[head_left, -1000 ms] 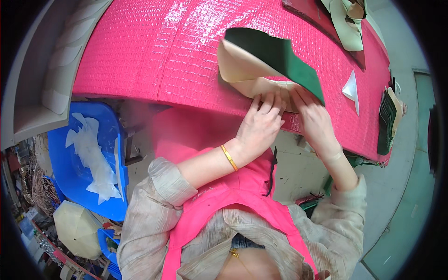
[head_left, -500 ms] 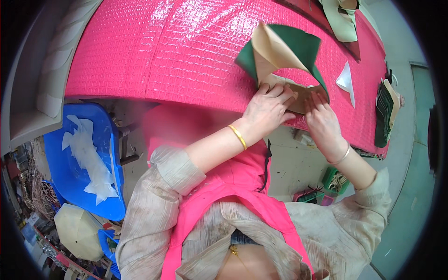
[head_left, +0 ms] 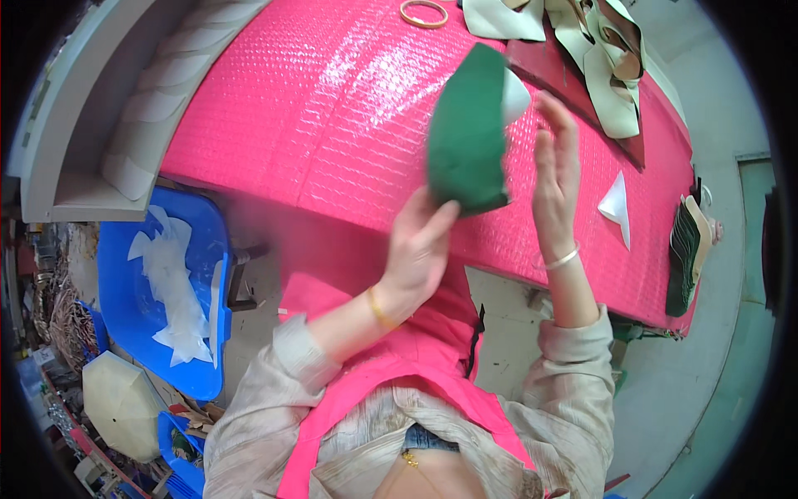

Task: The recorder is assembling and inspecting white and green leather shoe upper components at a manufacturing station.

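Note:
My left hand (head_left: 422, 245) grips a dark green sheet piece (head_left: 467, 133), its thumb over the near edge. The piece is smooth, leather-like and slightly blurred; it stands above the pink table with its green face showing. A rounded white part (head_left: 515, 96) shows past its right edge; whether it belongs to the piece I cannot tell. To the right of the piece, my right hand (head_left: 555, 170) is raised and apart from it, fingers stretched out with nothing in them.
Pink quilted sheeting covers the table (head_left: 332, 150). On it lie a tape roll (head_left: 424, 14), a white triangular scrap (head_left: 615, 206), pale cut pieces (head_left: 611, 83) on a red board, and stacked green pieces (head_left: 686, 254) at the right edge. A blue bin (head_left: 120, 274) with white scraps stands left.
The green piece has gone from an opened-out, folded shape with its beige side showing to a green-side view in my left hand. My right hand has let go and risen.

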